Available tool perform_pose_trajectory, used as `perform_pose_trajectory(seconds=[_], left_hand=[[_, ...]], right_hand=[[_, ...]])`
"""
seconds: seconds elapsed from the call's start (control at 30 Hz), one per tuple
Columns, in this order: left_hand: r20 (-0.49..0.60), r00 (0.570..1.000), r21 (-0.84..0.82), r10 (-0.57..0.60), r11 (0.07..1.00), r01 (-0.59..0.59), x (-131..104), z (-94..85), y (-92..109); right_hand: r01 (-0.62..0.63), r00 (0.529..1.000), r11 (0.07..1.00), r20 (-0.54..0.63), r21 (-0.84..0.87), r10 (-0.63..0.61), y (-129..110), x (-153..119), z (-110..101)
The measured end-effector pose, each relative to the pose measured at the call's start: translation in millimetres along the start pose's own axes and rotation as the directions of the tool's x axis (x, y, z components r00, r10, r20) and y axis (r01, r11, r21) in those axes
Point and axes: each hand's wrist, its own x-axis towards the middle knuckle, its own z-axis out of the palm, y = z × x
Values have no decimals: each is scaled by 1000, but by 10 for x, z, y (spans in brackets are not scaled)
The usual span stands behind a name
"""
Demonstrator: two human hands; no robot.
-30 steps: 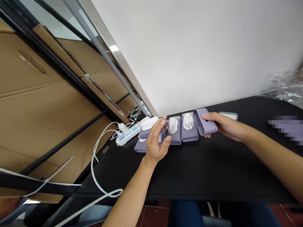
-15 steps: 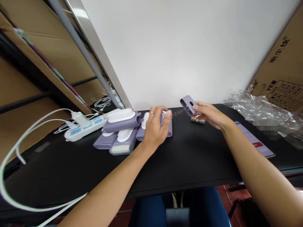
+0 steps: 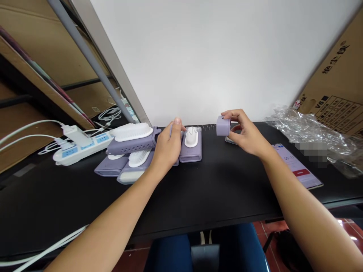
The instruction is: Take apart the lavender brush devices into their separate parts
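Note:
My right hand holds a small purple cover piece a little above the black table, near the wall. My left hand rests on a purple device lying flat, its fingers curled over it. Right beside that hand lies another purple device with a white insert. To the left, several more purple devices are stacked, the top one carrying a long white insert. A flat pale piece lies on the table under my right hand.
A white power strip with plugged chargers and white cables sits at the far left. Crumpled clear plastic and a cardboard box stand at the right. A phone with a lit screen lies by my right forearm. Cardboard sheets lean on the left.
My right hand turned the purple cover piece and raised it slightly. My left hand slid left off the white-insert device, which now lies uncovered. The view shifted a little.

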Motion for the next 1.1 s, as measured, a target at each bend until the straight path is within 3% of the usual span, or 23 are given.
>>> perform_pose_trajectory(seconds=[0.13,0.23,0.33,0.43,0.47,0.6,0.77,0.9,1.0,1.1], left_hand=[[1,998,-23,66,998,-66,87,-41,-76],[20,977,226,213,951,-212,-26,-4,-34],[245,914,545,325,733,-407,-307,184,59],[476,799,565,368,568,-598,-538,469,164],[496,788,561,365,558,-612,-563,556,199],[468,830,557,303,628,-543,-435,697,286],[475,828,292,296,835,-466,-300,453,147],[348,882,132,317,915,-381,-306,304,81],[235,933,11,273,959,-283,-290,298,116],[212,964,-167,162,978,-128,-265,330,139]], right_hand=[[19,994,992,-102,-127,-32,-48,-4,14],[-99,959,990,-274,-104,68,-30,30,-6],[-195,909,977,-390,-91,146,25,66,-37],[-237,881,968,-439,-81,179,79,79,-48],[-243,874,967,-449,-74,185,93,79,-46],[-265,858,962,-470,-62,207,135,77,-30],[-305,842,952,-460,26,282,111,91,-14],[-318,816,905,-404,283,413,35,93,12],[-315,841,801,-241,510,484,-10,77,76],[-368,883,673,14,642,469,-51,48,201]])
